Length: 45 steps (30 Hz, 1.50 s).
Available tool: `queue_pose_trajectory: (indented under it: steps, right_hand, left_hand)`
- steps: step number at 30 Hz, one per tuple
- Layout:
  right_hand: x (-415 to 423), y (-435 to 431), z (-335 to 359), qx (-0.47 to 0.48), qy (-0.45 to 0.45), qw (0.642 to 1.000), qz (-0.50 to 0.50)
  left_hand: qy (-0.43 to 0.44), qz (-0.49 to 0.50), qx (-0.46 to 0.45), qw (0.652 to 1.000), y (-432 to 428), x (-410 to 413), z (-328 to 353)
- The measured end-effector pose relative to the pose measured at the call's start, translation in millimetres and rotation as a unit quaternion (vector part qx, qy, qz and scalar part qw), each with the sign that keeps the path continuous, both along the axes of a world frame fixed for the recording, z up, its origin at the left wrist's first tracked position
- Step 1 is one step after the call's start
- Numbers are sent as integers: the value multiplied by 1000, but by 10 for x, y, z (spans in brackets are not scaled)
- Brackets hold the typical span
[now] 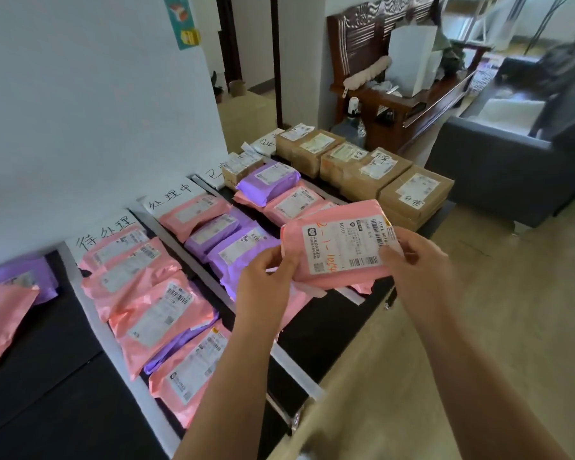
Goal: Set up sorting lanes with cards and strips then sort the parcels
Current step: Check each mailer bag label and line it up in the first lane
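over the near edge of the table point(47, 393), the left hand point(266, 283) and right hand point(415, 260) each pinch one end of a pink parcel point(339, 247), held label-up above the sorted parcels point(153, 313).

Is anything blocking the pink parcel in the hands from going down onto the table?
Nothing visible blocks it. The left hand and right hand hold the pink parcel in open air above the table. Other parcels cover much of it, but bare dark tabletop shows just below.
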State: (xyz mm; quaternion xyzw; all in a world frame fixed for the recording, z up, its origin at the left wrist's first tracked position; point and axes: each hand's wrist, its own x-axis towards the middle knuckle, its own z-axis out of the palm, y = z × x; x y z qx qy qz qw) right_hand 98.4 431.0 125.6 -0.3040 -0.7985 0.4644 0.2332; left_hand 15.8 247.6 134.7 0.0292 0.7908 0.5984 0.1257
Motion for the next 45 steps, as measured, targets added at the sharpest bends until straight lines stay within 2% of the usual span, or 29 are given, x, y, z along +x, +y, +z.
queue_pose_trajectory:
  steps: [7, 14, 17, 23, 31, 39, 45]
  right_hand:
    - [-763, 361, -218, -37, -30, 998, 27]
    - [-1853, 812, -485, -12, -116, 990, 76]
    - [-2304, 1048, -610, 7, -147, 981, 123]
    - [-3090, 1437, -821, 51, -212, 949, 227]
    - [-3517, 1633, -1084, 100, -239, 919, 296]
    - [-3425, 1479, -1006, 149, -169, 935, 276]
    - [-3193, 993, -720, 129, -79, 942, 298]
  left_hand:
    - [-28, 16, -17, 999, 317, -569, -191]
    - [-45, 64, -70, 995, 830, -1309, -595]
    - [-66, 89, -100, 989, 1062, -1653, -770]
    - [-124, 121, -106, 979, 1476, -2217, -991]
    - [-180, 66, -123, 974, 1714, -2376, -1077]
    - [-124, 119, -179, 969, 1641, -2117, -1005]
    - [-75, 175, -200, 961, 1292, -1755, -813]
